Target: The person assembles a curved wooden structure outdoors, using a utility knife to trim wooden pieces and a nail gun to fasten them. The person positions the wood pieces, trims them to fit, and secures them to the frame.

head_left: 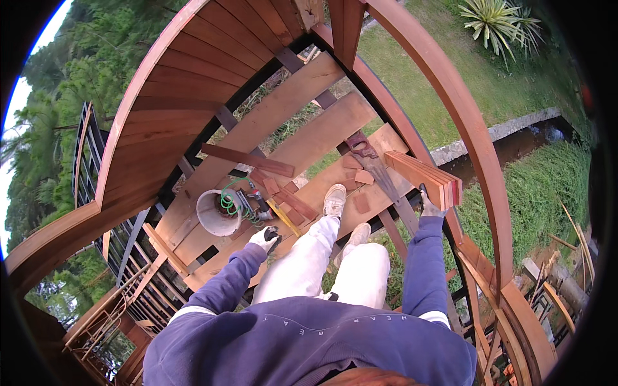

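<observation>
The gloved right hand (430, 204) grips the near end of a stack of red boards (426, 176), while the gloved left hand (265, 239) hangs free, loosely curled near the white bucket (215, 215). This looks like carrying boards in for laying; setting them down likely calls for firm footing on the loose planks (302, 138). The bucket's contents and the tools beside it are hard to make out.

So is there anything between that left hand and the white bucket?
Nothing solid blocks it. The gloved left hand hovers just right of the white bucket; only a green coiled cord and a yellow-handled tool lie on the planks nearby.
</observation>
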Demonstrator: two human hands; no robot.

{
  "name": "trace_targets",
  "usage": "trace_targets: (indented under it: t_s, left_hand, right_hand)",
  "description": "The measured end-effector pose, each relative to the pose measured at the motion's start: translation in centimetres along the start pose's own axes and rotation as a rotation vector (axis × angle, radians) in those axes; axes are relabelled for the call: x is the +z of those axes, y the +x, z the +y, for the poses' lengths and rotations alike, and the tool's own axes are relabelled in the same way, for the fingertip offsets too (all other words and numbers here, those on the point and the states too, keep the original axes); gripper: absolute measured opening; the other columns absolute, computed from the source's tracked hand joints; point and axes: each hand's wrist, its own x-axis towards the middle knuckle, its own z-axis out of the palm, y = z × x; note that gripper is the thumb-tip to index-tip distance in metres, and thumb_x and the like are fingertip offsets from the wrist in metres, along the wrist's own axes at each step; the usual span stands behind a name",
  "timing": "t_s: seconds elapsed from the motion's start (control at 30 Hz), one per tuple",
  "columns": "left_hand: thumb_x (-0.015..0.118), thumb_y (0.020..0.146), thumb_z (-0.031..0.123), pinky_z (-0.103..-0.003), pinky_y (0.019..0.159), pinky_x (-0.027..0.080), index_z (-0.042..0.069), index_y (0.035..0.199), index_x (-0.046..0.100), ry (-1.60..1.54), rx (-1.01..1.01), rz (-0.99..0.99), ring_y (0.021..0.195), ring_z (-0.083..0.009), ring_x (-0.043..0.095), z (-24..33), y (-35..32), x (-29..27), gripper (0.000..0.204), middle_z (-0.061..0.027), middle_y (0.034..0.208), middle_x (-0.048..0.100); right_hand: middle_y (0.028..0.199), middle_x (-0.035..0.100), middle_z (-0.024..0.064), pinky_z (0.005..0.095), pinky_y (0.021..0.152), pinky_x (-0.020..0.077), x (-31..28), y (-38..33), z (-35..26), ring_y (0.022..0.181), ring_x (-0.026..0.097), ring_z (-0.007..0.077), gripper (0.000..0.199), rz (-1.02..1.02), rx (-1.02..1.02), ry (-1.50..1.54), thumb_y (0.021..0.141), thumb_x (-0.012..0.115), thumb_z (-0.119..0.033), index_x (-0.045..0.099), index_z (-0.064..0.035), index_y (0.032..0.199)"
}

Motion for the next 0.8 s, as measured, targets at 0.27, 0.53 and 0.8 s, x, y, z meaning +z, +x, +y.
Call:
trace_targets:
  t_s: [0.27, 0.53, 0.8]
  left_hand:
    - [0.064, 0.083, 0.005, -0.032, 0.096, 0.048, 0.004, 0.129, 0.053, -0.28, 0.309, 0.229, 0.108, -0.0202, 0.063, 14.6, 4.6, -16.4, 0.047, -0.0113, 0.117, 0.065]
    - [0.063, 0.082, 0.009, -0.038, 0.093, 0.049, 0.002, 0.125, 0.055, 0.267, 1.03, 0.486, 0.105, -0.0332, 0.061, 44.2, 13.6, -33.5, 0.044, -0.0175, 0.115, 0.062]
    - [0.058, 0.09, 0.032, -0.044, 0.102, 0.039, 0.01, 0.124, 0.058, 0.72, 1.235, 0.436, 0.115, -0.0349, 0.053, 63.8, 32.3, -33.1, 0.04, -0.0157, 0.122, 0.059]
  right_hand:
    - [0.132, 0.055, 0.0142, 0.0359, 0.106, 0.0398, 1.3, 1.3, 3.0, 0.12, 0.054, 0.0255, 0.082, 0.135, -0.044, -0.182, 0.066, 0.088, -0.016, 0.045, 0.0013, 0.134]
    - [0.129, 0.058, 0.0129, 0.0387, 0.106, 0.0397, 2.1, 0.3, -8.2, 0.121, 0.054, 0.0269, 0.064, 0.213, 0.088, -0.365, 0.07, 0.084, -0.019, 0.057, -0.0022, 0.125]
    - [0.127, 0.059, 0.0126, 0.0382, 0.103, 0.0441, 4.8, 3.8, -9.0, 0.116, 0.057, 0.0273, 0.065, 0.208, 0.059, -0.259, 0.068, 0.085, -0.016, 0.056, -0.0021, 0.125]
